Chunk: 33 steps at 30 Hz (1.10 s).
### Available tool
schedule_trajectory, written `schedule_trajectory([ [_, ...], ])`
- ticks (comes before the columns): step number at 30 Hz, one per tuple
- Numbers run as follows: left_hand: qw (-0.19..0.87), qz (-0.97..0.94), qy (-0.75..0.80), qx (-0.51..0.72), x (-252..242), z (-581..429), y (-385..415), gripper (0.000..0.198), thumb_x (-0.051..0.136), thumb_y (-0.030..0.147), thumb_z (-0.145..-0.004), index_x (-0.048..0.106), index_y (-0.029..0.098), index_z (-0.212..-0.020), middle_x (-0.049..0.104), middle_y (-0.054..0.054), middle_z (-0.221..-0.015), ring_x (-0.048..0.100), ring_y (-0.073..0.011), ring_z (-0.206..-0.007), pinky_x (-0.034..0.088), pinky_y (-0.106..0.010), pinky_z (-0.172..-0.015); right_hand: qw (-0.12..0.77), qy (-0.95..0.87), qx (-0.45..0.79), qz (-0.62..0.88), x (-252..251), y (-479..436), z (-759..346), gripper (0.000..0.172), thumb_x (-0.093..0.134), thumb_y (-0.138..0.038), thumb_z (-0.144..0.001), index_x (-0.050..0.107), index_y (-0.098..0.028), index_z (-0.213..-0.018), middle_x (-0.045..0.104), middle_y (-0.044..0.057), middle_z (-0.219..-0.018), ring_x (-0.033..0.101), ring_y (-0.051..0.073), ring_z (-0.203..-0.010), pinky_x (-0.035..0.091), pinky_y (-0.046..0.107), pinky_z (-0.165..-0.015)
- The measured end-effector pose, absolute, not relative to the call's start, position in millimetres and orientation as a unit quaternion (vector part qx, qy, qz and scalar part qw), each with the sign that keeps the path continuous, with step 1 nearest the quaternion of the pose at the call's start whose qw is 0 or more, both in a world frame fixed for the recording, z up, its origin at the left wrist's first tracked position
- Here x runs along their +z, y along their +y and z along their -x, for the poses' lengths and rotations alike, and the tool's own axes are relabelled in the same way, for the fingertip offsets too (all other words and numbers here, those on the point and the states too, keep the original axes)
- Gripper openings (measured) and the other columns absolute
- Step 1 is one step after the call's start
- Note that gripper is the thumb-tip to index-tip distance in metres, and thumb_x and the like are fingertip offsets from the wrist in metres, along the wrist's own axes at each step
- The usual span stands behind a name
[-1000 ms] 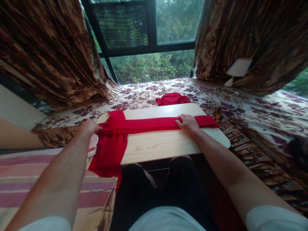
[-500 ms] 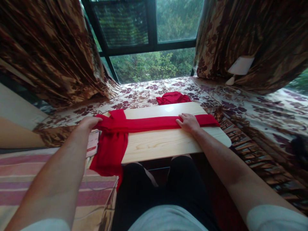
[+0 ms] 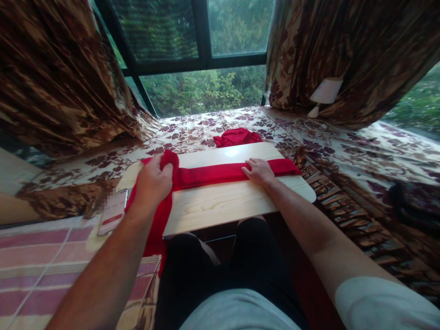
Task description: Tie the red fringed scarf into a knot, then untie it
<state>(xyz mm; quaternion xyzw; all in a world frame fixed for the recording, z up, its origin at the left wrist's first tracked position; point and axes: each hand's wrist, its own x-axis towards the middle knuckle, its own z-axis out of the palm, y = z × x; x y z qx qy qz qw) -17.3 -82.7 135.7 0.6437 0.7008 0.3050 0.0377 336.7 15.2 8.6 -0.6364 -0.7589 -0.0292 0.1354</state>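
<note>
A long red cloth [image 3: 213,177], folded into a strip, stretches across a pale wooden board-like tabletop [image 3: 206,207]. Whether it is a scarf or another garment I cannot tell. At its left end my left hand [image 3: 154,181] is closed on a bunched part, raised in a loop above the tabletop. Below that hand, more of the cloth hangs over the near edge. My right hand [image 3: 258,171] lies on the strip farther right, fingers spread and flat, pressing on it. The cloth's right end reaches the tabletop's right side.
A crumpled red cloth [image 3: 237,137] lies behind the tabletop on a floral-covered sill [image 3: 192,126]. To the left, a phone [image 3: 112,213] rests beside the striped bedding [image 3: 37,270]. A white lamp [image 3: 326,90] stands at the back right. My knees are under the tabletop.
My left hand has moved right and inward, lifting the cloth's left end and folding it over. My right hand stays flat on the strip. The view has shifted slightly right.
</note>
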Motion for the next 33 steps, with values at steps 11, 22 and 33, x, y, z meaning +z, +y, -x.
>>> schedule_trajectory([
  [11,0.060,-0.797,0.527,0.288,49,-107,-147,0.040,0.044,0.017,-0.095,0.057,0.014,-0.133,0.065,-0.015,-0.129,0.059,-0.0275,-0.123,0.046,-0.046,-0.107,0.143,-0.757,-0.033,0.637,6,17,-336,0.056,0.043,-0.057,-0.096,0.062,-0.021,-0.134,0.057,0.012,-0.143,0.049,0.028,-0.130,0.030,0.041,-0.111],
  [22,0.090,-0.786,0.521,0.321,50,-98,-141,0.045,0.044,0.037,-0.099,0.059,0.014,-0.134,0.061,-0.014,-0.137,0.052,-0.0267,-0.132,0.036,-0.045,-0.116,0.142,-0.759,-0.032,0.635,9,14,-336,0.055,0.041,-0.057,-0.097,0.061,-0.021,-0.134,0.055,0.011,-0.144,0.048,0.028,-0.130,0.029,0.041,-0.110],
  [33,0.121,-0.513,0.749,0.401,22,15,-19,0.033,0.049,0.029,-0.086,0.074,0.015,-0.103,0.074,-0.012,-0.103,0.067,-0.0280,-0.098,0.050,-0.037,-0.087,0.153,-0.752,-0.021,0.641,8,17,-336,0.056,0.044,-0.056,-0.096,0.061,-0.020,-0.135,0.055,0.011,-0.145,0.047,0.028,-0.133,0.030,0.042,-0.112],
])
